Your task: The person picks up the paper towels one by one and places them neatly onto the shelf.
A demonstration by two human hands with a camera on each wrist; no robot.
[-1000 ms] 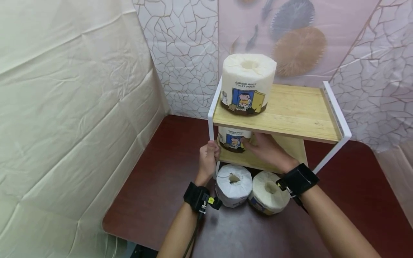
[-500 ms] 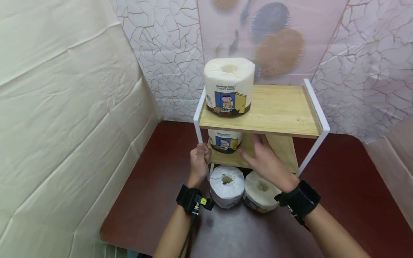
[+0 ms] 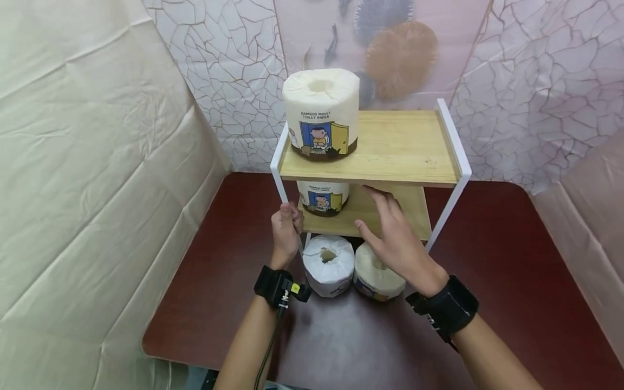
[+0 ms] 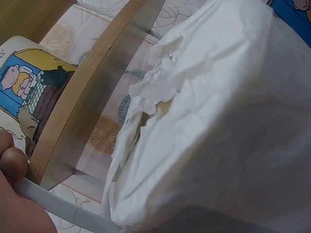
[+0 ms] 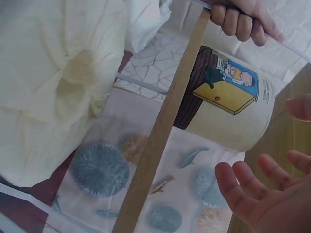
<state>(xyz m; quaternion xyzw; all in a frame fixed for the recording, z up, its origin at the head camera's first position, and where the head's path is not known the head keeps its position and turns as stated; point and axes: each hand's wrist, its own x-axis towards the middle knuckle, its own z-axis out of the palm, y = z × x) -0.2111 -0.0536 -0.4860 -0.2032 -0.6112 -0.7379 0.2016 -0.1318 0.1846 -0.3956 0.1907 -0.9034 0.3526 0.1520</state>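
Observation:
My left hand (image 3: 286, 232) grips the front left white post (image 3: 280, 188) of a small two-tier wooden shelf rack (image 3: 404, 149), its fingers curled round the post. On the lower board (image 3: 363, 219) a wrapped toilet paper roll (image 3: 324, 198) stands upright at the left end, printed side facing front. My right hand (image 3: 397, 244) is spread with straight fingers in front of the lower board, right of that roll. A gap shows between the fingertips and the roll in the right wrist view. Another wrapped toilet paper roll (image 3: 322, 114) stands upright at the left on the upper board.
Below the lower board, a white wrapped roll (image 3: 329, 266) and a cream wrapped roll (image 3: 377, 276) stand side by side on the dark red table (image 3: 219, 281). A pale quilted cloth (image 3: 97, 189) hangs at the left. A patterned backdrop (image 3: 229, 70) is behind the rack.
My right hand has let go of the lower-board roll, drawn back to the right and straightened its fingers. My left hand keeps its grip on the post. The head view has shifted.

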